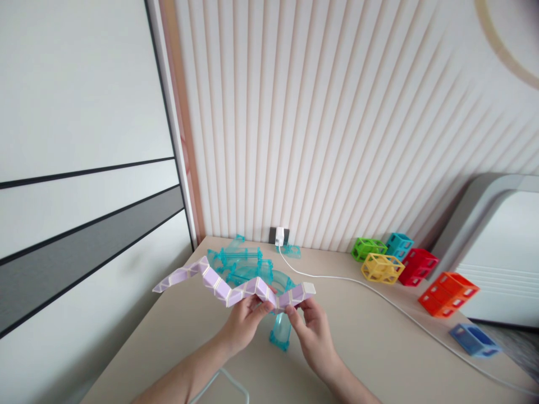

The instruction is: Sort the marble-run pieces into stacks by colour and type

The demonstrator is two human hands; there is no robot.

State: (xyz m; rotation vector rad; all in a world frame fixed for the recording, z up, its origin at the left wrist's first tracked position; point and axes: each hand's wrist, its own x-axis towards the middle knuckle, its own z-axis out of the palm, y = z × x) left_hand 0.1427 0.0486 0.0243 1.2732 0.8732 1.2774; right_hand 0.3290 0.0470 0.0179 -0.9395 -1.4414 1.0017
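Observation:
A purple and white snake puzzle [214, 281] zigzags above the table, its long end reaching out to the left. My left hand [244, 322] is closed on it near the middle, thumb on top. Close to its right end, my right hand [311, 331] pinches it between thumb and fingers. The white end piece [309, 289] sticks up just past my right fingers. Behind and below the puzzle lie several clear teal plastic track pieces [244, 259]. One straight teal piece [280, 332] shows between my two hands.
On the right of the table [357, 342] stand colored frame blocks: green [368, 249], yellow [382, 268], teal [399, 245], red [418, 266], orange [448, 294] and blue [475, 340]. A white cable [328, 276] runs rightward from a charger [279, 236] at the ribbed wall.

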